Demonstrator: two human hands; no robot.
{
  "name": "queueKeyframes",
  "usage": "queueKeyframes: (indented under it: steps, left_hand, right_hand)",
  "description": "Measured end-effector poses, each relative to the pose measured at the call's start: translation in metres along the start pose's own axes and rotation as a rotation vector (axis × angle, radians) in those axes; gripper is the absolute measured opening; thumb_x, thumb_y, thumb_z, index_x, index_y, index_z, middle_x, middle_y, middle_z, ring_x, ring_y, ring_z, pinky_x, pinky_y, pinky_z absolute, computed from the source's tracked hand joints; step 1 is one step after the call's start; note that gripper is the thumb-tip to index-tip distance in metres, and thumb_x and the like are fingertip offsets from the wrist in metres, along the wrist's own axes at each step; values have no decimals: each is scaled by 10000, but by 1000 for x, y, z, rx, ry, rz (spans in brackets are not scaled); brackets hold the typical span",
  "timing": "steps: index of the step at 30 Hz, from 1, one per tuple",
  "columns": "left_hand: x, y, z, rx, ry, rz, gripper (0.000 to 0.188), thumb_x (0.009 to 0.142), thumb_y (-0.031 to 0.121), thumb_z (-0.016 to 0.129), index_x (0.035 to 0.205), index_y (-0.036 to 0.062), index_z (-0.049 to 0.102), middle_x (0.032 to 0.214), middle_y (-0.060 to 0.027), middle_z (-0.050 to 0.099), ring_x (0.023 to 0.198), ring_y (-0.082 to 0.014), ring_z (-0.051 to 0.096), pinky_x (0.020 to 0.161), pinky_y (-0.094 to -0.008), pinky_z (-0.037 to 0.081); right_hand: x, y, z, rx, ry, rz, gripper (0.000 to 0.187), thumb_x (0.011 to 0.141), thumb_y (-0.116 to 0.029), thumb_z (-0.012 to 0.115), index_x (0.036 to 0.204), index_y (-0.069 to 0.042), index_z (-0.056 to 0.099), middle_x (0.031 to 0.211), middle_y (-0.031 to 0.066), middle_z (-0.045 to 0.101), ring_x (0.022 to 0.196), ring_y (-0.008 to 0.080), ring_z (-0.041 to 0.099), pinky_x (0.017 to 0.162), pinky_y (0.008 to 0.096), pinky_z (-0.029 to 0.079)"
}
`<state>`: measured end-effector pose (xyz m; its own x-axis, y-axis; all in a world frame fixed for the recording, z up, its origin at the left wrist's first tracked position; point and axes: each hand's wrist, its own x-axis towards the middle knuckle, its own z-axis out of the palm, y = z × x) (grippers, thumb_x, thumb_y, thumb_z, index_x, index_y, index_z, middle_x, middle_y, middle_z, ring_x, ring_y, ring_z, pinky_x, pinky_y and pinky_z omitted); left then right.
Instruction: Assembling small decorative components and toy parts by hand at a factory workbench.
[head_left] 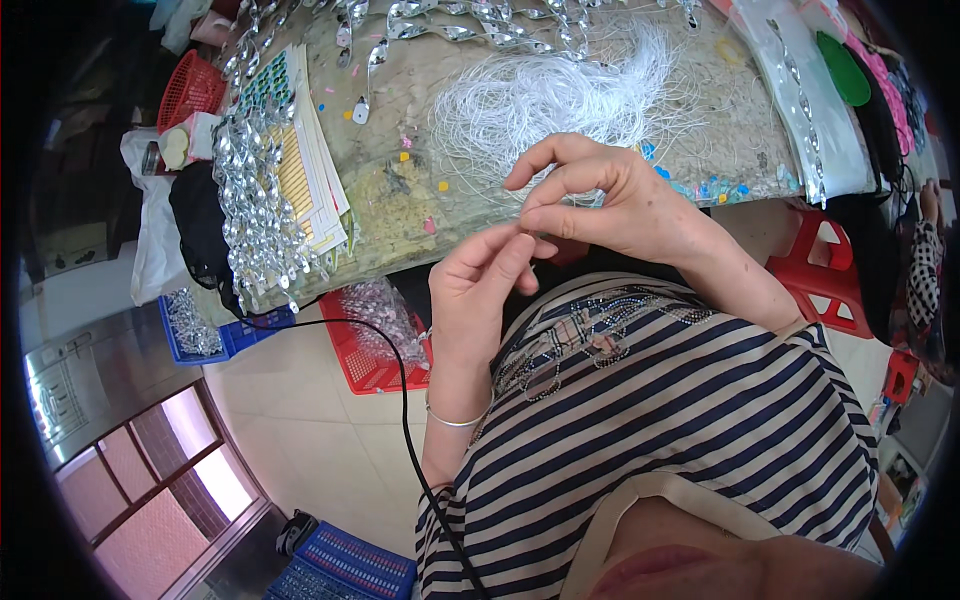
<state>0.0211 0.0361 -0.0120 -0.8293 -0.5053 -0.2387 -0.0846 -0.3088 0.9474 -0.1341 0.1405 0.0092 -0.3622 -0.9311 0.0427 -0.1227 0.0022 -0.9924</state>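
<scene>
Just past the near edge of the table, my two hands meet in front of my striped top. My left hand (pixel 482 292) is closed, its thumb pressed to the index finger; what sits in that pinch is too small to make out. Close against it, my right hand (pixel 612 203) pinches thumb and index fingertip together, the other fingers curled above. Any thread between them does not show clearly. Beyond the right hand lies a loose, tangled heap of shiny white thread (pixel 550 105) on the table.
Twisted silver strips (pixel 250 190) hang over the worn table's (pixel 380 225) left side, beside stacked papers (pixel 315 190). More silver strips (pixel 460 30) lie along the back. A red basket (pixel 365 375) and blue crate (pixel 230 340) stand below; a red stool (pixel 825 275) is at right.
</scene>
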Motion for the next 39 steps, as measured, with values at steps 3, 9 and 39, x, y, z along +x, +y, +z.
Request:
queueKeyframes:
  steps: [3, 9, 39]
  left_hand:
    - [2, 1, 3, -292, 74, -32, 141, 855, 73, 644, 970, -6, 669, 812, -79, 678, 584, -21, 483, 520, -146, 361]
    - [2, 0, 1, -234, 147, -14, 153, 841, 87, 665, 966, -1, 671, 763, -66, 672, 518, 2, 381, 469, -149, 256]
    - [-3, 2, -3, -159, 47, 55, 113, 821, -18, 643, 931, -33, 658, 861, -68, 660, 718, -86, 584, 675, -203, 468]
  right_hand:
    - [-1, 4, 2, 68, 37, 66, 97, 810, -100, 676, 888, -63, 720, 1075, 56, 595, 922, 126, 572, 797, 260, 462]
    - [-2, 5, 5, 54, 77, 24, 110, 812, -97, 676, 907, -63, 721, 1112, 63, 582, 956, 127, 558, 826, 264, 446]
    - [-9, 15, 3, 426, -24, 228, 194, 887, -219, 626, 976, -59, 691, 754, -57, 552, 544, 19, 385, 449, 183, 291]
